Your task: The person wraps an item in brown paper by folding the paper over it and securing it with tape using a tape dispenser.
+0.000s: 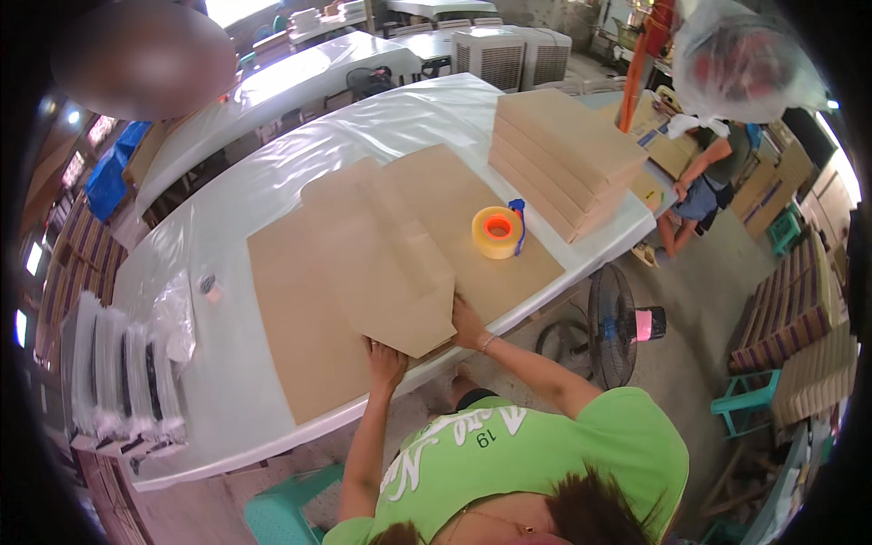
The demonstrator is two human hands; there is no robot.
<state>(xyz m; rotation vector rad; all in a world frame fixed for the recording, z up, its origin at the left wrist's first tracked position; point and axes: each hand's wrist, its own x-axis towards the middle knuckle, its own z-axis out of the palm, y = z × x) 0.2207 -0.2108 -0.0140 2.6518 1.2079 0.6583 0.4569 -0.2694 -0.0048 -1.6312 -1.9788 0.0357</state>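
Nearest, at about 6 o'clock, the left hand [385, 361] lies flat with its fingers together on the near corner of a folded brown cardboard piece [386, 263]. Just to its right, the right hand [468, 325] presses the same near edge; whether its fingers are spread I cannot tell. The cardboard piece lies on a larger brown sheet [300, 345] that covers the middle of the white table [218, 400]. Toward 1 o'clock from the hands, a roll of tape [497, 232] with an orange core rests on the sheet. Beyond it, at 1 o'clock, stands a stack of flat cardboard boxes [563, 159]. At 9 o'clock, bundles of clear plastic bags [123, 372] lie on the table's left end. A black fan [613, 327] stands on the floor at 3 o'clock.
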